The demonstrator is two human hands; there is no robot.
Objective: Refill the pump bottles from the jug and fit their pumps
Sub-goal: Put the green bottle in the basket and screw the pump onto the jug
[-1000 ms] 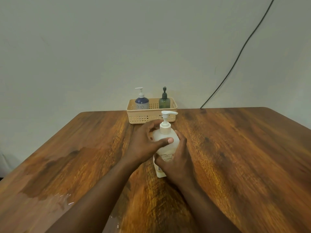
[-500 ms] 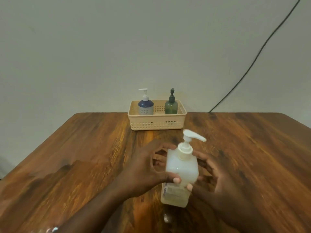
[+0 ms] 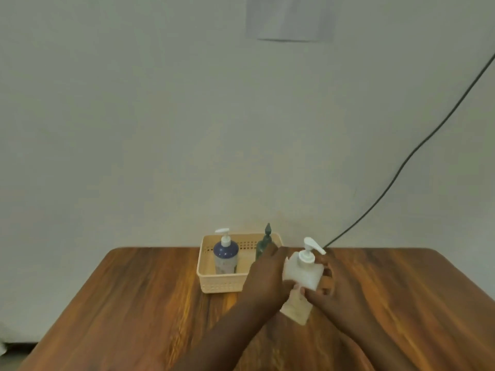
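taking the basket as the landmark: it sits on the wooden table toward the wall edge, and holds two bottles with pumps already on. the blue bottle stands upright in its left half, and the dark green bottle stands in its right half, partly hidden behind the left hand. their fill level cannot be read from here.

just right of the basket, the left hand wraps the left side of the white pump bottle, fingers curled closed around its body. the bottle is tilted a little, base toward the camera, its white pump seated on the neck with the spout pointing right. the right hand cups the other side, fingers spread but pressed on the bottle, thumb across the front. two hands likely steady it for carrying into the basket's free space. no jug is in view, so this looks near the finish.
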